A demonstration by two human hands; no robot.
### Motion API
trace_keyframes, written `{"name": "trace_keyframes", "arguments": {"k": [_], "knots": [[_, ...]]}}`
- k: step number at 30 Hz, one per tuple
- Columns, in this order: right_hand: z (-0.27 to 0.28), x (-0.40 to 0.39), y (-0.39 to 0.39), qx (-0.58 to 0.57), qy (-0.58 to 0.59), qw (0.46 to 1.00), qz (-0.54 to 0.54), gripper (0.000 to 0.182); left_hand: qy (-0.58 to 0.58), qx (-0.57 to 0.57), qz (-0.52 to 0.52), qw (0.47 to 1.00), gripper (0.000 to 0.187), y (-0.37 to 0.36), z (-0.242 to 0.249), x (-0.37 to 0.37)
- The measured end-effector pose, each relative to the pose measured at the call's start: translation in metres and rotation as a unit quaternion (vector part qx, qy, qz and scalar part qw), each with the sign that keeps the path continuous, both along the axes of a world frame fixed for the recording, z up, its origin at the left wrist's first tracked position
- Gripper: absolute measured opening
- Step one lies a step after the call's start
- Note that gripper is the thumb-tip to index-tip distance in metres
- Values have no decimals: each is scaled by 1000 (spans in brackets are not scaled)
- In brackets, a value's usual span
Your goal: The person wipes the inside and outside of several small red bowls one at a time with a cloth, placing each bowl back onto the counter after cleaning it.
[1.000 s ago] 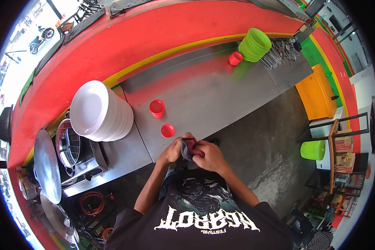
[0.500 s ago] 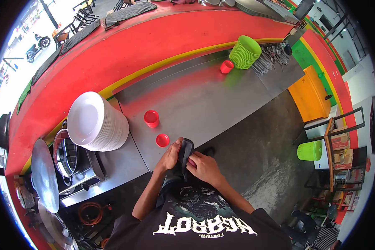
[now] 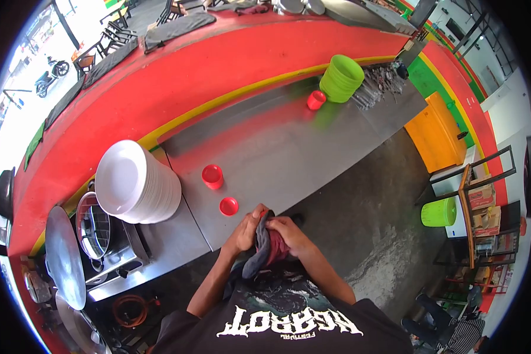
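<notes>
Both hands had drawn back from the table (image 3: 312, 147) edge; left hand (image 3: 243, 232) and right hand (image 3: 291, 234), fingers closed, gripped the grey cloth (image 3: 259, 251) around a red item (image 3: 277, 248).

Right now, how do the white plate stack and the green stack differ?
The white plate stack is wide, leans on its side and sits near the person's hands. The green stack is narrower, stands more upright and sits at the counter's far end beside a red cup. Both rest on the steel counter.
</notes>
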State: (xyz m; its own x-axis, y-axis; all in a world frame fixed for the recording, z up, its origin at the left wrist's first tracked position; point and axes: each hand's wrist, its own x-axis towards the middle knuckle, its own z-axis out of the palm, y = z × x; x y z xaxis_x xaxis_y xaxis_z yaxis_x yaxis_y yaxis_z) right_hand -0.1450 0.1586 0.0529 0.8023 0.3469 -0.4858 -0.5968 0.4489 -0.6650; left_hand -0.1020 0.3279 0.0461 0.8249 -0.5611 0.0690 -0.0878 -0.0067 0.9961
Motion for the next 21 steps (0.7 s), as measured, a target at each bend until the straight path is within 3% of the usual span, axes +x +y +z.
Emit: {"name": "trace_keyframes", "arguments": {"k": [6,7,8,10,13,16,20,21], "knots": [[-9,-2,13,41,55,990,-123,25,-62,48,66,995,53,-2,8,0],[-6,-2,19,-2,38,986,-160,28,-70,66,73,993,51,-1,7,-1],[-12,-7,19,-120,-23,982,-145,29,-78,84,80,990,49,0,4,-2],[-26,-6,16,-353,-148,916,-121,32,-135,84,108,981,44,-4,-19,-9],[-30,-1,1,-458,-227,859,-20,36,-139,94,122,978,38,-9,-3,-6],[-25,8,-17,-451,-248,850,110,32,-119,97,114,982,31,-13,2,-12],[-58,4,-26,-325,-312,886,112,32,-154,101,94,978,28,-21,17,-15],[-36,3,-27,-292,-298,902,108,32,-163,102,87,977,27,-22,20,-14]]}}
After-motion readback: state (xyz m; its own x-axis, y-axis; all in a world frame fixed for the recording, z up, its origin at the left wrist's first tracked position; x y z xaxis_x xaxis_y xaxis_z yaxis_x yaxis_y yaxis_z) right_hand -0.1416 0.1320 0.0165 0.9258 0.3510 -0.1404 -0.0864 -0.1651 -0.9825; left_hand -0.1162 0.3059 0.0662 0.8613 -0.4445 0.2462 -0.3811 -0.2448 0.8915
